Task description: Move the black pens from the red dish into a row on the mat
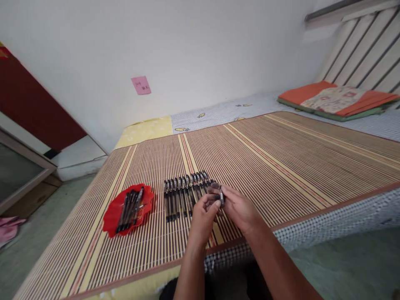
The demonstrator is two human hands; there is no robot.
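My left hand (203, 213) and my right hand (240, 207) meet at the right end of a row of pens. Between their fingertips is a black pen (222, 196), mostly covered, with a shiny strip showing. Both hands have their fingers closed around it. Several black-capped pens (178, 199) with clear barrels lie side by side on the bamboo mat (256, 166), caps pointing away from me. To the left, a red scalloped plate (109, 216) holds several more pens (129, 210) in a loose bundle.
The mat covers a bed with a checked sheet (215, 110). A folded orange and green quilt (337, 100) lies at the far right by the slatted headboard (362, 50). A pink note (141, 85) is on the white wall. Pink cloth (9, 228) lies at the far left.
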